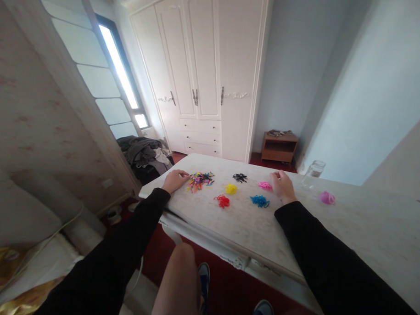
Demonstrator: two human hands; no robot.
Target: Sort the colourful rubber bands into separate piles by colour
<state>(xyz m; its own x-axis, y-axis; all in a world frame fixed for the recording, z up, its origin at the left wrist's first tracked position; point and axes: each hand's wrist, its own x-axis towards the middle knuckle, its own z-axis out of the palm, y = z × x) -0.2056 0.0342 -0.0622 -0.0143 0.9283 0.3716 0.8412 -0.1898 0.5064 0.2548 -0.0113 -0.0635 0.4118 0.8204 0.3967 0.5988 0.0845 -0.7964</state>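
Note:
My left hand (175,181) rests at the left edge of a mixed pile of coloured rubber bands (199,181). Its fingers are closed together at the pile, and what they pinch is too small to make out. Just right of a pink rubber band pile (265,186), my right hand (283,186) is held with curled fingers; anything inside is hidden. Between the hands lie separate heaps: black bands (240,178), yellow bands (231,189), red bands (223,201) and blue bands (260,201).
A clear glass jar (313,174) stands beyond my right hand, with a pinkish-purple bundle (327,198) nearer on the white table (359,227). Behind the table are a white wardrobe (203,60) and a small brown cabinet (279,148). Dark clothes (141,153) are heaped at left.

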